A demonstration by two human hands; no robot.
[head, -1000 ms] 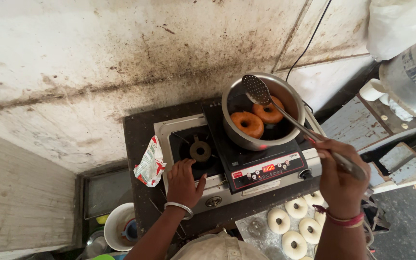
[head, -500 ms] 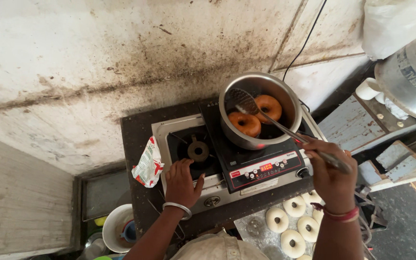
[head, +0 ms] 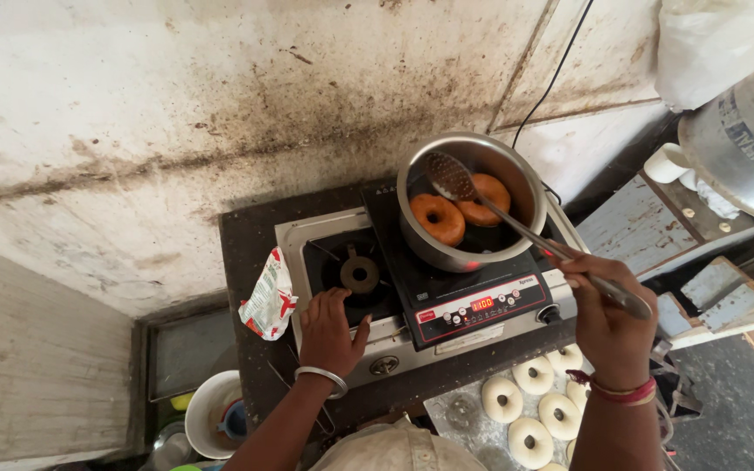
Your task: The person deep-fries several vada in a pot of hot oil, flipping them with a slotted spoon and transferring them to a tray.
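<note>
- R hand (head: pixel 608 323) wrapped tight round the handle end of a long metal slotted skimmer (head: pixel 517 222); its perforated head sits over the steel pot (head: pixel 517 174), just above/touching the far doughnut
- L hand (head: pixel 332 331) flat, fingers spread, holding nothing, resting on the front edge of the gas stove (head: pixel 325 235) beside the unlit burner (head: pixel 359 275); metal bangle on that wrist
- 2 browned ring doughnuts (head: pixel 438 218) in the pot, side by side, floating in dark oil
- Pot stands on a black induction cooktop (head: pixel 482 305) w/ lit red display, which sits over the right part of the gas stove
- Handling, judged: fried rings light, crusty outside but soft, oily and slippery, can break if jabbed; best lifted from below on the skimmer head or hooked thru the hole. Skimmer stiff, thin, grip at the far handle end away from heat
- Pot likely hot, heavy w/ oil; no handle visible
- Around: raw white dough rings (head: pixel 525 410) on a tray front-right, below the cooktop, near R wrist; red-white packet (head: pixel 268 296) left of stove; white bowl (head: pixel 207 414) lower left; large metal container (head: pixel 743 139) far right; black cable up the stained wall
- In the way: pot rim is high, so skimmer must go over it; raw rings lie under the R forearm
</note>
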